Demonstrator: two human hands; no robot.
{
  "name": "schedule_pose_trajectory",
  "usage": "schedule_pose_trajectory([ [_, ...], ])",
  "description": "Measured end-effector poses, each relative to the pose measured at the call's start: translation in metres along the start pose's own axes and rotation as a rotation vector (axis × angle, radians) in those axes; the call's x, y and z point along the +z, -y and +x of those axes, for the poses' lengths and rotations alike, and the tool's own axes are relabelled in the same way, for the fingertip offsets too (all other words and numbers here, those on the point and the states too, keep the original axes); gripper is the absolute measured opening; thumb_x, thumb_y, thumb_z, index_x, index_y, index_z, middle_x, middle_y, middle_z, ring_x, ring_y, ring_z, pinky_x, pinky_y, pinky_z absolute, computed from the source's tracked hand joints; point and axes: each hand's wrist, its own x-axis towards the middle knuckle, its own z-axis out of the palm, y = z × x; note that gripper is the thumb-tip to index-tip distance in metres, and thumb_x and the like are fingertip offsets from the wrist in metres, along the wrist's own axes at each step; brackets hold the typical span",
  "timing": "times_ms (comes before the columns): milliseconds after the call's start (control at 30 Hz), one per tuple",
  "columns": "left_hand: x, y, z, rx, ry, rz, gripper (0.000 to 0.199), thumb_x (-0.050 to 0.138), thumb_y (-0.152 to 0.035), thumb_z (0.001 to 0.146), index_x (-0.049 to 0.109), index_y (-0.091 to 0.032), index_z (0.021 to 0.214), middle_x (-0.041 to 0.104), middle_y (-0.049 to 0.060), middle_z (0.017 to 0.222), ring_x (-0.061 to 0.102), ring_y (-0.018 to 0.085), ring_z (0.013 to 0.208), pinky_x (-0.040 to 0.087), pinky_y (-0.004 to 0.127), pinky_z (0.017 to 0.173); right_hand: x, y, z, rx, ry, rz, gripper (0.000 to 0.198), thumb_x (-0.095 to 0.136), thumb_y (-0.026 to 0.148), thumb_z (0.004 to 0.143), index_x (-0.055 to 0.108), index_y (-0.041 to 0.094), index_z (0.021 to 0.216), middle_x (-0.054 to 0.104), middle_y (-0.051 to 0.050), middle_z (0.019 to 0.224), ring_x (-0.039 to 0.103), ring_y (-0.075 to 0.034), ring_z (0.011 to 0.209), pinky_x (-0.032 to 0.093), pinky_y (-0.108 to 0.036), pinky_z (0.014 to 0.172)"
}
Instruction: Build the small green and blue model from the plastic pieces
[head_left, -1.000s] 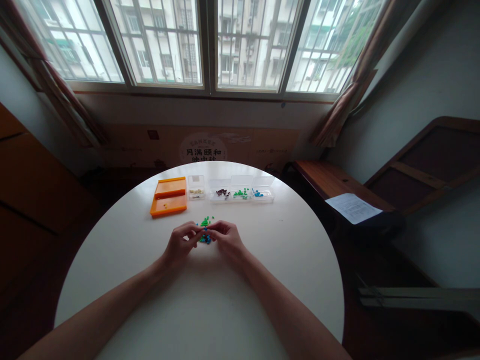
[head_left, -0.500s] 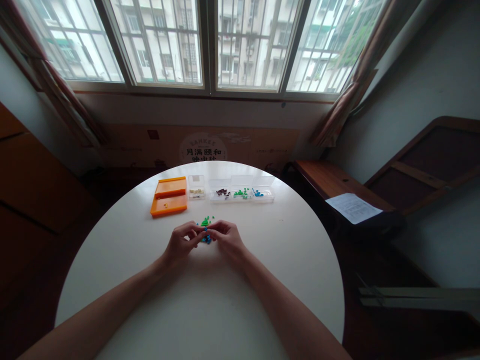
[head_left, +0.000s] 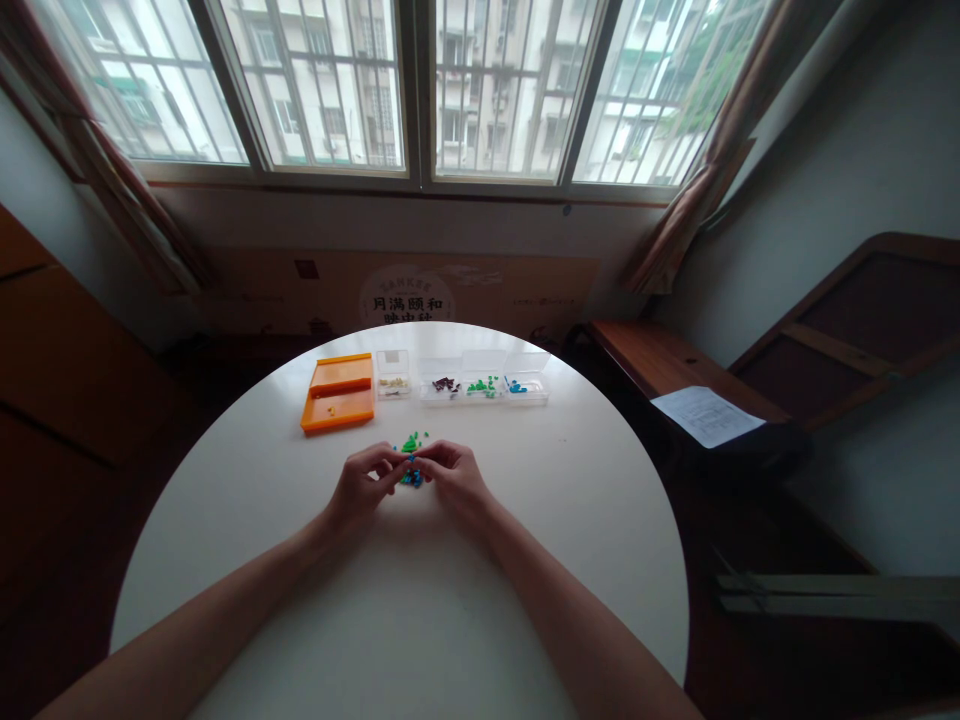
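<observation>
My left hand [head_left: 363, 482] and my right hand [head_left: 455, 476] meet over the middle of the white round table [head_left: 420, 620]. Their thumbs and fingertips pinch a small blue plastic piece [head_left: 412, 458] between them, and its exact shape is too small to make out. Bright green pieces [head_left: 410, 441] lie loose on the tabletop just beyond my fingers. Below the fingertips a little heap of blue, green and dark pieces [head_left: 412, 480] shows between the hands, partly covered by them.
Toward the back left sits an orange tray [head_left: 352, 418] with a tiny yellow piece inside. Beside it stands a clear box [head_left: 382, 390] of cream pieces. A longer clear case [head_left: 534, 396] holds brown, green and blue pieces. Right of the table, a paper sheet [head_left: 709, 416] rests on a bench.
</observation>
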Motion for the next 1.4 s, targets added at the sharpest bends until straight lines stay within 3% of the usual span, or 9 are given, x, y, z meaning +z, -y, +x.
schedule_pose_trajectory([
  [1400,-0.0002,-0.0027,-0.0001,0.004,-0.005,0.020,0.022,0.063,-0.034,0.076,0.067,-0.013,0.079,0.060,0.003,0.067,0.054,0.008,0.046,0.045,0.017,0.038,-0.0005,0.0029,-0.0006,0.005,0.027,0.030,0.022,0.074,0.032,0.059,0.070,0.014,0.072,0.065,-0.002,0.062,0.052,-0.009,0.052,0.042,-0.022,0.051],
])
